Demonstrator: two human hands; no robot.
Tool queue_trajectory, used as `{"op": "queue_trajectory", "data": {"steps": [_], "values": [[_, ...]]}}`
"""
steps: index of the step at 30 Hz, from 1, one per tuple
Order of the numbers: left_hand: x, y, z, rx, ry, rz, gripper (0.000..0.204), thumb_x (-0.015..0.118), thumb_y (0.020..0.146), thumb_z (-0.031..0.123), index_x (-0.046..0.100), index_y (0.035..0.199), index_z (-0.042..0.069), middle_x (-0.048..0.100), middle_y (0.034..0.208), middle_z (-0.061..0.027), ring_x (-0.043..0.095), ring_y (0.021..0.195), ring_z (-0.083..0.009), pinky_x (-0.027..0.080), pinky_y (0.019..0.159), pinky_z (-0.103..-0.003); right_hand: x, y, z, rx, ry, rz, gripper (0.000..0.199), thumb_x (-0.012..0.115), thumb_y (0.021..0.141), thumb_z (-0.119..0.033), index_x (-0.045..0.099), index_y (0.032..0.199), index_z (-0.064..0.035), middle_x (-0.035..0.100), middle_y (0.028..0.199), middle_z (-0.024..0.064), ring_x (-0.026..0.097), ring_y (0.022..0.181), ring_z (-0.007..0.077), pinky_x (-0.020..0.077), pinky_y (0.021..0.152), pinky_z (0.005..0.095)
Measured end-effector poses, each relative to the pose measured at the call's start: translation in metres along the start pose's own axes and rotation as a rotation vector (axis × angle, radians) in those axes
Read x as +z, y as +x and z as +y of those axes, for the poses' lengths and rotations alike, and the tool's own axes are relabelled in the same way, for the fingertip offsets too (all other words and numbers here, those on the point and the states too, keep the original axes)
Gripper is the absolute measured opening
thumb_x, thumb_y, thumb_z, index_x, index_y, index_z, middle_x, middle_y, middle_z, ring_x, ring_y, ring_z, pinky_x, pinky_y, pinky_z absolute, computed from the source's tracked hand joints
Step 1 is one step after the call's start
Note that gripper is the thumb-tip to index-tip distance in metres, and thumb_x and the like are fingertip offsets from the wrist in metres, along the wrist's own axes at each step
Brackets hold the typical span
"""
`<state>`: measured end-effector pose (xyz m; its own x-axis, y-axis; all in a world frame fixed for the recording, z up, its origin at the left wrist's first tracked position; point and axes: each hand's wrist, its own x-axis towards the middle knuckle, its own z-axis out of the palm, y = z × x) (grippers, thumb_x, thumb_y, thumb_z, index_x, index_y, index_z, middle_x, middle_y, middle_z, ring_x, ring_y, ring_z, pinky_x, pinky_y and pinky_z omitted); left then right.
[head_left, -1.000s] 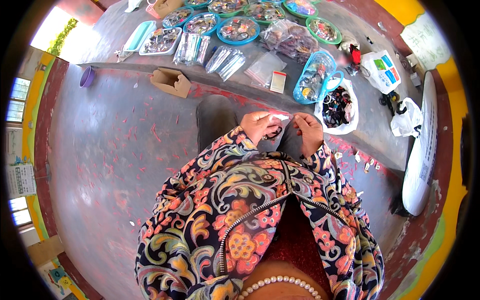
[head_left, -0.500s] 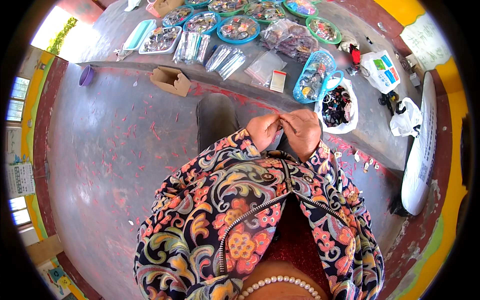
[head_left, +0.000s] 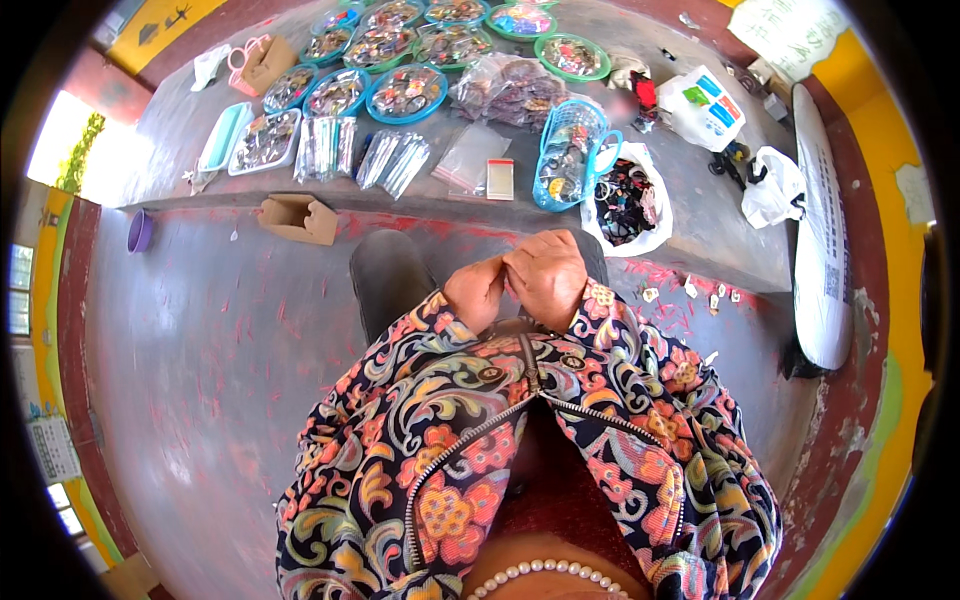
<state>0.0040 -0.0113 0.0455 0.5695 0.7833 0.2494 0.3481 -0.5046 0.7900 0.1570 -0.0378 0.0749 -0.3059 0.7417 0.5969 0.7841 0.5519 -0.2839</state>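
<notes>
Here, I'm seeing the person's bare left hand (head_left: 474, 296) and bare right hand (head_left: 548, 276) touching, fingers curled well inward; what, if anything, they're holding, I cannot tell, and beyond the right hand a white plastic bag (head_left: 656, 232) of mostly dark small pieces (head_left: 625, 203) is sitting just beside a blue perforated plastic basket (head_left: 574, 114) on a grey concrete ledge (head_left: 697, 212)

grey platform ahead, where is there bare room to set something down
On the platform, between the white bag of dark items and the smaller white bag to its right. The red-flecked floor left of the left knee has wide room. The platform's back is crowded, its round trays packed close.
</notes>
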Motion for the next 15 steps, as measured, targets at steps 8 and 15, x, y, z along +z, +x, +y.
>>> {"op": "queue_trajectory", "data": {"steps": [8,15], "values": [[0.0060,-0.0020,-0.0063,0.008,0.044,-0.020,0.014,0.043,0.079,0.004,0.053,0.089,0.002,0.055,0.076,-0.0214,0.053,0.073,-0.0381,0.043,0.060,-0.039,0.0040,-0.0019,-0.0022,0.066,-0.005,-0.001,0.011,0.060,0.058,-0.008,0.053,0.067,-0.0088,0.051,0.066,0.0037,0.051,0.067,0.0232,0.0368,0.062,0.0349],[0.0032,-0.0002,-0.0068,0.006,0.057,-0.086,0.014,0.043,0.079,0.004,0.052,0.089,0.002,0.055,0.074,-0.0208,0.054,0.071,-0.0370,0.042,0.059,-0.040,0.0019,-0.0035,-0.0016,0.069,-0.012,-0.095,0.008,0.059,0.060,-0.010,0.052,0.064,-0.0087,0.050,0.069,0.0044,0.050,0.072,0.0229,0.0362,0.065,0.0356]]}}
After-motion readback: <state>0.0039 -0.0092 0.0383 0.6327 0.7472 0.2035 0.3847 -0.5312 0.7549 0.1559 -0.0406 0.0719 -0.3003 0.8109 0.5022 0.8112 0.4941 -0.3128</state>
